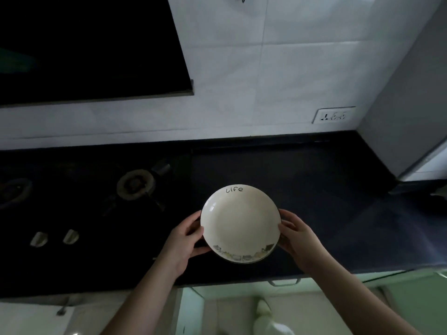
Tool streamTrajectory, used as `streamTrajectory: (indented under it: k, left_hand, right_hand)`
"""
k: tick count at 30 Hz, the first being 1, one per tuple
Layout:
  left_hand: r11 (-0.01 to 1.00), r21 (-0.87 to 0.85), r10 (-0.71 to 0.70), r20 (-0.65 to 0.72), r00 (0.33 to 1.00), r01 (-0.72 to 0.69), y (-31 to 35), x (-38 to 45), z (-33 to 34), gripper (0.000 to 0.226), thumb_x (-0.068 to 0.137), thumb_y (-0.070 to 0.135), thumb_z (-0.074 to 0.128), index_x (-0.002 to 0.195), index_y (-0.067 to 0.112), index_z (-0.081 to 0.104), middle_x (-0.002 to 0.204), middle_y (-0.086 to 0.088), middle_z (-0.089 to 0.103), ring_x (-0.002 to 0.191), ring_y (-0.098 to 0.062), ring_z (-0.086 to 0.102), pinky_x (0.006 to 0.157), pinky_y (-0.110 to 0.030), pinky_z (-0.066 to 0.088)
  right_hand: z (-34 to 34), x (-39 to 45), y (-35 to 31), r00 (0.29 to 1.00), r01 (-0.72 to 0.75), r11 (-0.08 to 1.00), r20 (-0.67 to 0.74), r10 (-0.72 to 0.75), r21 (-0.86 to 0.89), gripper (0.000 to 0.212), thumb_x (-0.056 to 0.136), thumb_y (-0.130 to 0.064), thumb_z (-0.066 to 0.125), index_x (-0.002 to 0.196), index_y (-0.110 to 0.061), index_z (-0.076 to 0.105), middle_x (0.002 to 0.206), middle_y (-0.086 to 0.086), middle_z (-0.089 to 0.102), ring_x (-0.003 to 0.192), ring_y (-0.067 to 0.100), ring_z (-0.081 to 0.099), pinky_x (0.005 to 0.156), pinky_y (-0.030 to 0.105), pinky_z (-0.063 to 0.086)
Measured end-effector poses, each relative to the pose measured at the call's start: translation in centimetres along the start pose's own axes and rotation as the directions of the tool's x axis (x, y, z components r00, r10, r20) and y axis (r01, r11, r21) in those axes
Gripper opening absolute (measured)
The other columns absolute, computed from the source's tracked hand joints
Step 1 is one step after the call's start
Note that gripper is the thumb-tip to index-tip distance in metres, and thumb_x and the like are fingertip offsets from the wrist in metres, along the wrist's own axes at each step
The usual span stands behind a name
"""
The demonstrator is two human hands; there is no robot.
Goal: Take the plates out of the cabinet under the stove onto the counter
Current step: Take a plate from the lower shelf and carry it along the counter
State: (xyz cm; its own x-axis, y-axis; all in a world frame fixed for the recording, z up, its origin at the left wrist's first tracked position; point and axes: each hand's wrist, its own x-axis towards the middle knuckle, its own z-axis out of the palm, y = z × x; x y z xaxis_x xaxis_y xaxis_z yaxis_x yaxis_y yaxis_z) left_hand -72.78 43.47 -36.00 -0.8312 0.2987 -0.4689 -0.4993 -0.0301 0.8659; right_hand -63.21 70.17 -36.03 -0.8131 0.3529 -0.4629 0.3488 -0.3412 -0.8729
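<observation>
A cream plate (239,221) with the word "life" at its far rim and a printed pattern at its near rim is over the black counter (314,189), just right of the stove. My left hand (186,240) grips its left edge and my right hand (297,238) grips its right edge. I cannot tell whether the plate rests on the counter or hangs just above it. A cabinet door (191,310) below the counter edge stands open.
A gas stove (135,184) with its burner and two knobs (54,238) lies left of the plate. A dark hood (92,49) hangs above. A wall socket (333,115) sits at the back right, beside a grey appliance (411,105).
</observation>
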Motion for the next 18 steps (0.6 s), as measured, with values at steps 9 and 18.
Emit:
streamTrajectory:
  k: [9, 18]
  left_hand:
    - [0.994, 0.041, -0.086, -0.225, 0.971, 0.098, -1.1, 8.4, 1.1, 0.044, 0.098, 0.003, 0.054, 0.134, 0.028, 0.056, 0.128, -0.001, 0.06, 0.113, -0.021, 0.063, 0.071, -0.044, 0.062]
    - [0.981, 0.056, -0.158, -0.322, 0.933, 0.185, -2.0, 13.6, 1.2, 0.045, 0.096, 0.001, 0.056, 0.134, 0.026, 0.056, 0.13, -0.004, 0.057, 0.116, -0.023, 0.06, 0.07, -0.043, 0.062]
  right_hand:
    - [1.1, 10.9, -0.2, 0.992, -0.124, 0.991, 0.031, 0.126, -0.049, 0.033, 0.094, -0.004, 0.055, 0.122, -0.02, 0.059, 0.114, 0.006, 0.068, 0.096, 0.023, 0.071, 0.067, 0.029, 0.059]
    - [1.5, 17.0, 0.6, 0.977, -0.214, 0.973, 0.002, 0.215, -0.087, 0.034, 0.092, -0.001, 0.056, 0.12, -0.02, 0.06, 0.117, 0.006, 0.066, 0.102, 0.025, 0.068, 0.08, 0.04, 0.06]
